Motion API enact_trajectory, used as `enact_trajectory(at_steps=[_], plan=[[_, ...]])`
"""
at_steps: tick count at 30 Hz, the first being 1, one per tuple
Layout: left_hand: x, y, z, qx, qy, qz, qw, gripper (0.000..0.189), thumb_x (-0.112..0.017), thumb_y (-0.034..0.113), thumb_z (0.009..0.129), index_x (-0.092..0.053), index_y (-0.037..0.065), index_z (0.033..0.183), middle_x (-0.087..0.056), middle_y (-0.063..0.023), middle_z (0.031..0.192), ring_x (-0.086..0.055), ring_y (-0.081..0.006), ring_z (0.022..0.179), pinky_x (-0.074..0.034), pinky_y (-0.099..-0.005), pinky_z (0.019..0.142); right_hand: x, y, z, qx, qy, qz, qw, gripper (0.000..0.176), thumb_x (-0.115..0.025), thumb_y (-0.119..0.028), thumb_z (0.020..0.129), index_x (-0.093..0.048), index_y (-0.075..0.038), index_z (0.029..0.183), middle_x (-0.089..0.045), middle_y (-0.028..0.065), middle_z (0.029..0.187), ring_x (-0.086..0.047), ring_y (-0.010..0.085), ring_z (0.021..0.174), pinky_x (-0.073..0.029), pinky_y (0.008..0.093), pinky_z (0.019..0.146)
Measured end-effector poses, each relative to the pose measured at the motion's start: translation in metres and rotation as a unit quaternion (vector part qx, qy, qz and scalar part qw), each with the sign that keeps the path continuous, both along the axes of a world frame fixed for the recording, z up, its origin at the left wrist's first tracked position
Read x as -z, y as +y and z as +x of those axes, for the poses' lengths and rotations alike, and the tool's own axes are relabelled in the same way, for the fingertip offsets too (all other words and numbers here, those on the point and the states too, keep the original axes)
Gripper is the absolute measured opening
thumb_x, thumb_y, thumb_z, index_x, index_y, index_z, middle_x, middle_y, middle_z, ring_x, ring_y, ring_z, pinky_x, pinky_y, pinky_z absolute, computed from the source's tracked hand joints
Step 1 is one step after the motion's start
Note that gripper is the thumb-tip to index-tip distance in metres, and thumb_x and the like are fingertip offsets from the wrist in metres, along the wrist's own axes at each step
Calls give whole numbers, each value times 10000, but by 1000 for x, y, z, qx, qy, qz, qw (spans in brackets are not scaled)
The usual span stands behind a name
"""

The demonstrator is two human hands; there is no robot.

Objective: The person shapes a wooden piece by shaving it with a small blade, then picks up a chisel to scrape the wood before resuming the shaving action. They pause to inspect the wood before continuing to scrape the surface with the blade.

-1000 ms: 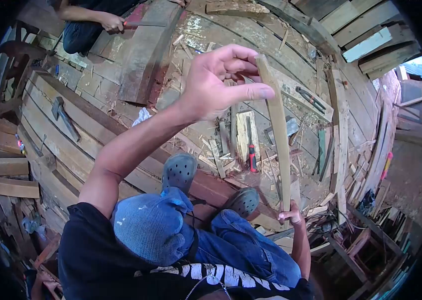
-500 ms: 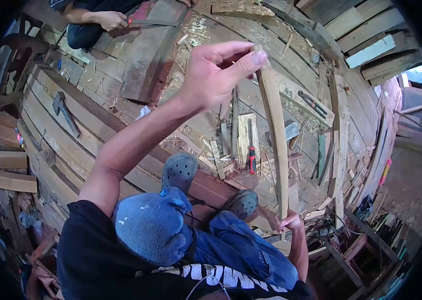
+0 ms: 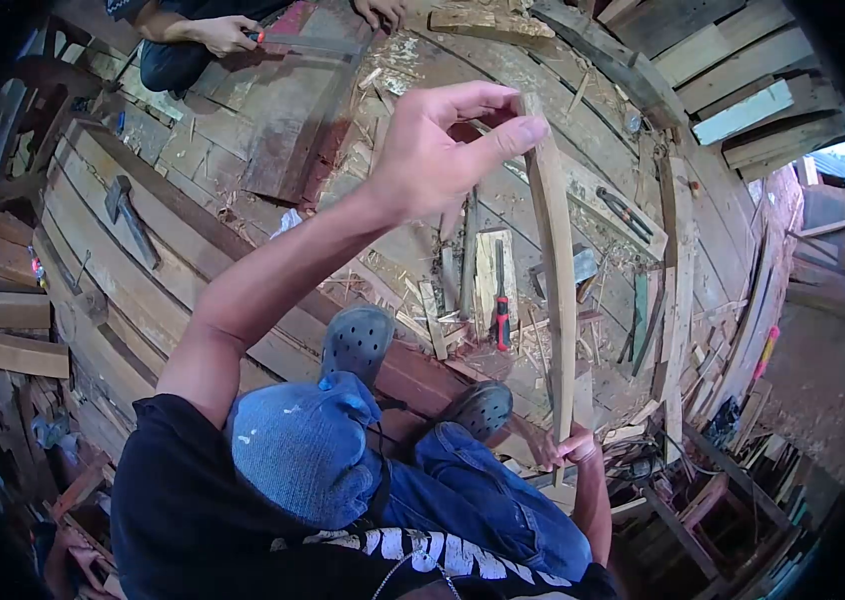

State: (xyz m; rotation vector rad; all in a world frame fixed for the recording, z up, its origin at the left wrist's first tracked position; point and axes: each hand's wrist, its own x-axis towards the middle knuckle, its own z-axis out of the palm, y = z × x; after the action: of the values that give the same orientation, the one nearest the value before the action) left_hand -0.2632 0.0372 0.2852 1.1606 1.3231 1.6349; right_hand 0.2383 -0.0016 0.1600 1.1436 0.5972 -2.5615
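Observation:
A long, slightly curved wooden strip (image 3: 557,270) is held up between my hands. My left hand (image 3: 453,150) pinches its upper end between thumb and fingers. Lower right, my right hand (image 3: 575,446) has its fingers closed round the lower end. Beyond the strip, on the floor, a chisel-like tool with a red and black handle (image 3: 503,322) lies on a pale wood block (image 3: 487,265). Pliers (image 3: 626,214) rest on a board (image 3: 583,190) to the right. A tool with a metal face (image 3: 583,266) lies just right of the strip, its shape unclear.
A co-worker's hand (image 3: 226,37) holds a red-handled blade (image 3: 313,43) at upper left; their other hand (image 3: 381,12) touches a thick timber (image 3: 293,130). A hammer (image 3: 133,222) lies on slats at left. Wood shavings (image 3: 393,75) litter the floor. Planks (image 3: 733,55) are at upper right.
The strip's upper end and my left hand have shifted slightly right. The co-worker's other hand shows more fully at the top, and their blade hand has moved a little.

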Motion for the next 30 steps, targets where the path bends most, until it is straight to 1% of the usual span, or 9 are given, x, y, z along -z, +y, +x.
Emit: enact_trajectory(at_steps=[7, 9, 12, 13, 16, 17, 20, 23, 30], plan=[[-2, 1, 3, 40, -52, 28, 997, 281, -662, 52, 837, -579, -30, 1093, -631, -52, 965, -594, -97, 887, -484, -249, 802, -1, -3, -4, 25, 38, 42, 998, 290, -736, -198, 564, -569, 27, 640, -527, 136, 515, -543, 277, 459, -481, 434, 537], [-2, 4, 5, -29, -76, 41, 996, 298, -753, 180, 777, -617, -26, 944, -641, -41, 825, -587, -64, 723, -496, -218, 666, -8, -4, -17, 73, 58, 127, 988, 348, -722, -294, 656, -568, 18, 631, -534, 138, 521, -565, 292, 508, -477, 432, 563], [2, 6, 1, -74, -34, 12, 997, 306, -762, 217, 770, -600, -15, 885, -641, -52, 820, -593, -69, 725, -496, -216, 652, -13, -9, -22, 110, -15, 187, 976, 431, -699, -395, 715, -572, 12, 651, -550, 138, 551, -588, 280, 545, -483, 393, 560], [2, 7, 0, -88, -38, 6, 995, 327, -763, 249, 769, -585, -8, 864, -642, -63, 818, -602, -78, 725, -495, -217, 651, -13, -4, -26, 39, -5, 237, 971, 504, -657, -484, 774, -560, -2, 666, -572, 123, 593, -595, 229, 555, -472, 334, 537], [0, 5, -1, -73, -28, 17, 997, 216, -671, 133, 850, -541, 5, 964, -646, -63, 900, -605, -97, 826, -481, -231, 713, -15, -5, -40, -33, -27, 346, 937, 560, -579, -546, 831, -536, -15, 658, -564, 92, 605, -577, 165, 549, -460, 280, 527], [0, 5, 0, -74, -28, 17, 997, 216, -671, 133, 850, -541, 5, 964, -646, -63, 900, -605, -97, 826, -481, -231, 713, -20, -9, -52, -29, -28, 421, 906, 590, -495, -569, 873, -524, -14, 677, -557, 70, 601, -558, 132, 534, -456, 269, 520], [1, 6, 0, -56, -90, 41, 993, 183, -617, 128, 888, -482, 15, 936, -654, -124, 938, -637, -156, 868, -502, -257, 712, -24, -14, -62, 26, -68, 466, 882, 567, -474, -538, 899, -532, 4, 741, -548, 70, 594, -552, 135, 519, -456, 271, 510], [0, 6, -2, -11, -153, 59, 986, 160, -552, 107, 921, -411, 37, 891, -648, -215, 974, -661, -225, 879, -531, -297, 704, -12, -15, -47, 57, -58, 440, 894, 522, -452, -498, 925, -516, -6, 762, -533, 68, 565, -535, 139, 489, -428, 275, 471], [2, 5, -1, 20, -143, 89, 986, 154, -550, 114, 923, -411, 49, 906, -652, -216, 968, -671, -243, 870, -535, -293, 676, -7, -16, -41, 47, -67, 439, 895, 527, -436, -522, 923, -458, -53, 683, -520, 73, 541, -512, 141, 460, -401, 273, 439]])
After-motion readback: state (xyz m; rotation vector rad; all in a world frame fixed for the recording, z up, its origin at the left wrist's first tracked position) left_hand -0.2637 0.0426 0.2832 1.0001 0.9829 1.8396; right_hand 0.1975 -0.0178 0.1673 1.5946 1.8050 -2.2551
